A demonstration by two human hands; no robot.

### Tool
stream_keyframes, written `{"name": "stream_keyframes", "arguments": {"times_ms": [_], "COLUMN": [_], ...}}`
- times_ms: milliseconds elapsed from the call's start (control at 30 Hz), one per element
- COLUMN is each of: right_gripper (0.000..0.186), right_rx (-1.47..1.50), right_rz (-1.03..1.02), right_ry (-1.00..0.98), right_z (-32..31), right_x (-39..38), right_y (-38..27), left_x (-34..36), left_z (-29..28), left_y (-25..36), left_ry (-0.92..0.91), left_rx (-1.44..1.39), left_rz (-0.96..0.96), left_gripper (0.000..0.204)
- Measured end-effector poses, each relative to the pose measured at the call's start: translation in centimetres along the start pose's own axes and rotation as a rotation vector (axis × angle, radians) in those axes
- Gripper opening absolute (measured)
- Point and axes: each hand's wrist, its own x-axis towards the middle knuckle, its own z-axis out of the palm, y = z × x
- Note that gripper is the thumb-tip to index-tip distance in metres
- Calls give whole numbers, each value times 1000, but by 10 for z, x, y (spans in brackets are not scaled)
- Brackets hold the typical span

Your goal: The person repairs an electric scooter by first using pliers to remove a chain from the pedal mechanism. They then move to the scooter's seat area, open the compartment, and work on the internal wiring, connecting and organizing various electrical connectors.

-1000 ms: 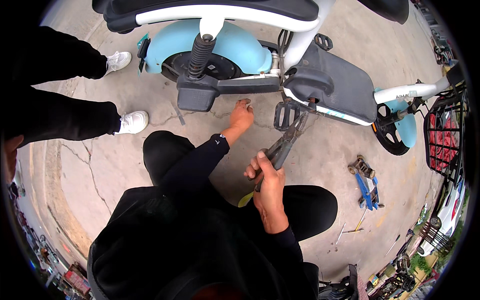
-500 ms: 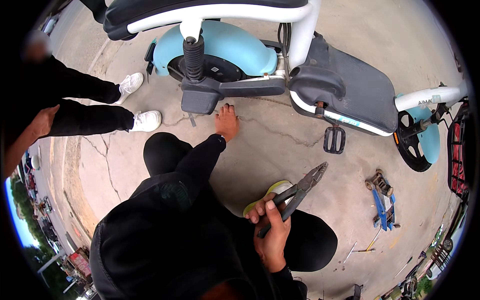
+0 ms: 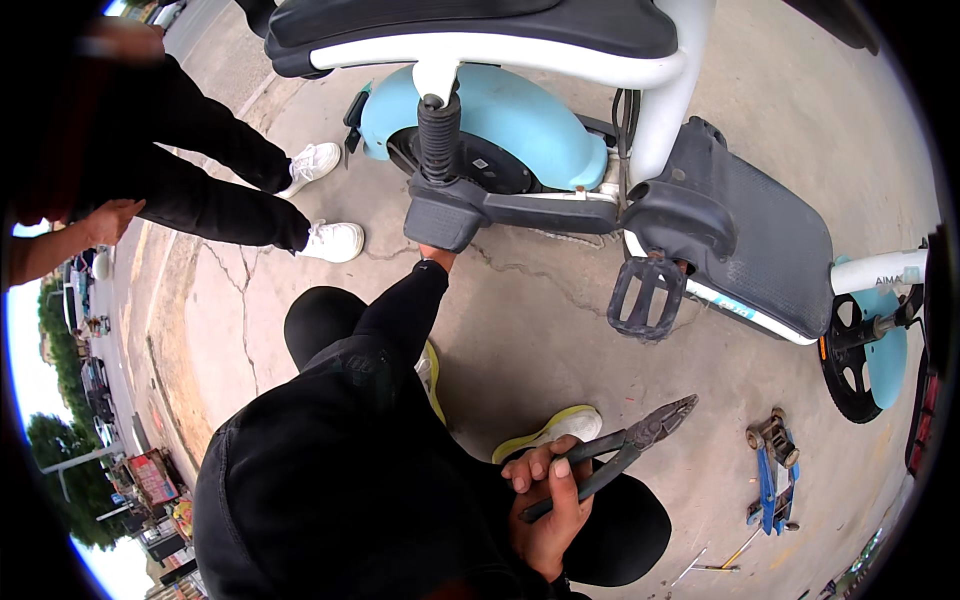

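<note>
My left hand (image 3: 438,256) reaches in beneath the dark grey cover (image 3: 442,216) at the rear wheel of a white and light-blue electric bike (image 3: 705,235). Only the back of that hand by the wrist shows; its fingers are hidden. In my right hand (image 3: 553,505) is a pair of pliers (image 3: 640,440), held by dark handles above my right knee. The plier jaws point up and to the right, and nothing is gripped in them. A black pedal (image 3: 648,298) hangs beside the grey footboard. Above my left hand is a black coil-shaped shock absorber (image 3: 438,140).
A person in black trousers and white shoes (image 3: 332,241) stands at the left, close to the rear wheel. On the cracked concrete (image 3: 530,330) to the right lie a blue floor jack (image 3: 772,480) and a thin metal wrench (image 3: 715,567). The front wheel (image 3: 852,370) is farther right.
My left hand has gone from the ground beside the rear cover to underneath it. The pedal has swung leftward relative to the footboard. The pliers remain in my right hand.
</note>
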Motion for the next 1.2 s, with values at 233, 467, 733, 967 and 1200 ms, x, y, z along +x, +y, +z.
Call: {"name": "stream_keyframes", "arguments": {"times_ms": [233,467,733,967,1200], "right_gripper": [30,33,31,30,32], "right_rx": [43,57,22,9,-105], "right_rz": [-21,-59,-30,-130,-80], "right_ry": [16,52,-14,8,-16], "right_z": [-5,-5,4,2,0], "right_x": [3,-4,-1,2,5], "right_y": [5,4,14,18,18], "left_x": [53,104,80,71,39], "left_z": [-83,-235,-272,-270,-137], "left_y": [159,158,187,195,163], "left_ry": [330,-277,-161,-139,-306], "left_rx": [545,1102,991,999,256], "left_rz": [-479,410,689,497,374], "left_gripper": [30,20,22,26,20]}}
